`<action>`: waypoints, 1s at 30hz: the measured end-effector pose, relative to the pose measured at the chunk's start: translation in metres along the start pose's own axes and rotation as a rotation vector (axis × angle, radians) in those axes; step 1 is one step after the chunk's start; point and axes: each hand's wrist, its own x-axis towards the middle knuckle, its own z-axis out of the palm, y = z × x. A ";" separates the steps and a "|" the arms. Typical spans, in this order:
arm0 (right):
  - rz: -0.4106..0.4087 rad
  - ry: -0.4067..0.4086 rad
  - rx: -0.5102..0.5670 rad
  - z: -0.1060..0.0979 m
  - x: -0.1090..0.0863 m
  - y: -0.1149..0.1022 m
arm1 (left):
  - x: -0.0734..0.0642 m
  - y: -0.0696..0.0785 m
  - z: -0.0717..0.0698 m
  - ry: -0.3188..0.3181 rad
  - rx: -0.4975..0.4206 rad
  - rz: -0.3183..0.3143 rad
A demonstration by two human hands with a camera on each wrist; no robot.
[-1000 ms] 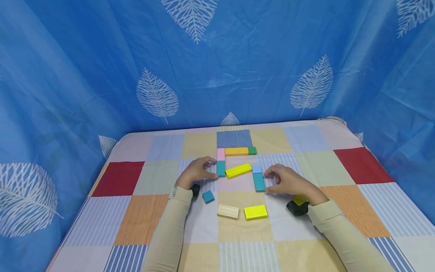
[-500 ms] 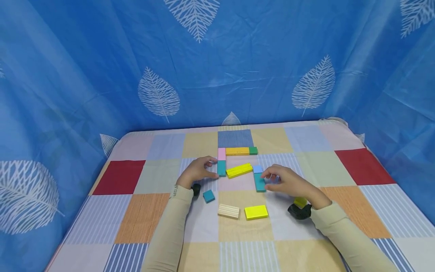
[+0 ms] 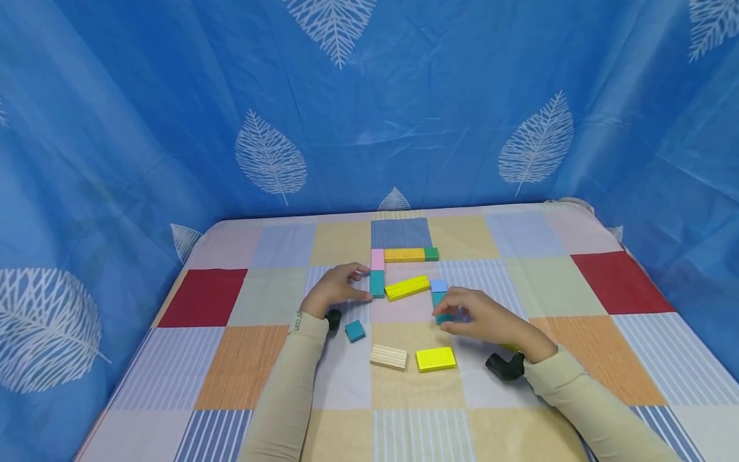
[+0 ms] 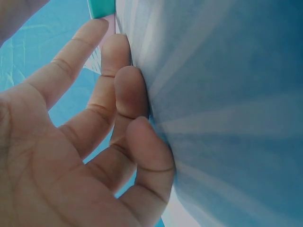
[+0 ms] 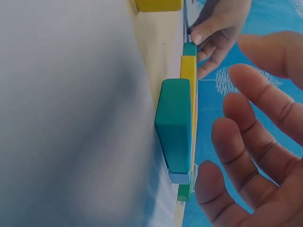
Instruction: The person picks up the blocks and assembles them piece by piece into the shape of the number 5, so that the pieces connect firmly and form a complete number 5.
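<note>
My left hand [image 3: 337, 289] rests on the cloth beside a teal block [image 3: 377, 284], its thumb and index fingertip right at the block's left side. The left wrist view shows loosely bent fingers [image 4: 130, 90] lying along the cloth with nothing between them. My right hand [image 3: 482, 314] hovers over the other teal block [image 5: 174, 123], partly hiding it in the head view. In the right wrist view its fingers are apart from that block and hold nothing. A light blue block [image 3: 439, 285] adjoins the far end of this teal block. A yellow block [image 3: 407, 288] lies slanted between the two sides.
A pink block [image 3: 378, 259], an orange block [image 3: 404, 255] and a green block [image 3: 431, 255] form the far corner. Nearer lie a small teal block [image 3: 355, 331], a striped wooden block [image 3: 389, 357] and a yellow block [image 3: 435, 359]. A blue curtain [image 3: 416, 128] hangs behind the table.
My right hand has moved left and a little nearer, from beside the right teal block to over it. The left hand and the blocks have stayed in place.
</note>
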 end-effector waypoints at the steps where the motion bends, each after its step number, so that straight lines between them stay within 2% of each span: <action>1: -0.005 -0.006 -0.001 0.000 0.000 0.000 | 0.000 0.000 0.000 0.000 0.000 0.001; 9: -0.030 -0.061 -0.021 -0.001 0.002 -0.004 | -0.001 0.003 -0.004 0.001 0.002 0.002; 22: -0.026 -0.212 0.001 0.006 0.003 -0.007 | -0.001 0.002 -0.004 0.002 -0.004 0.005; 30: -0.035 -0.253 -0.008 0.011 -0.001 -0.007 | 0.000 0.003 -0.001 0.000 0.005 -0.007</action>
